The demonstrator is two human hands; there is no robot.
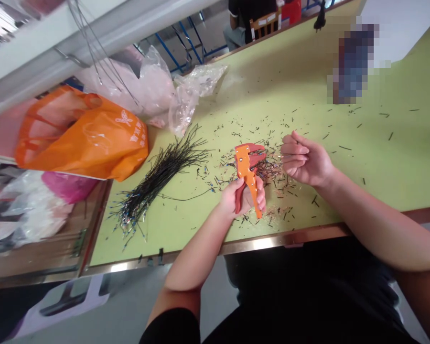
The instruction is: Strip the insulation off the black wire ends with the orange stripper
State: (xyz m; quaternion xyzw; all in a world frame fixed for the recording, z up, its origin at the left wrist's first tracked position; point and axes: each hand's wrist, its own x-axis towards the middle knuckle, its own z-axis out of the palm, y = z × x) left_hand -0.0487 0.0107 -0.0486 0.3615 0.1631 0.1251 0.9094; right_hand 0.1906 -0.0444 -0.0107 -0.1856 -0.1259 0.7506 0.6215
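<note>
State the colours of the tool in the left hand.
The tool is orange and red; head view.

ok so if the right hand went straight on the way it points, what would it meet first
Most likely the orange-and-red tool in the left hand; the right hand faces its head end, though depth is unclear.

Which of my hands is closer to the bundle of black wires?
Left. Your left hand, gripping the orange wire stripper, is to the right of the bundle of black wires; your right hand is farther right, beyond the stripper.
</note>
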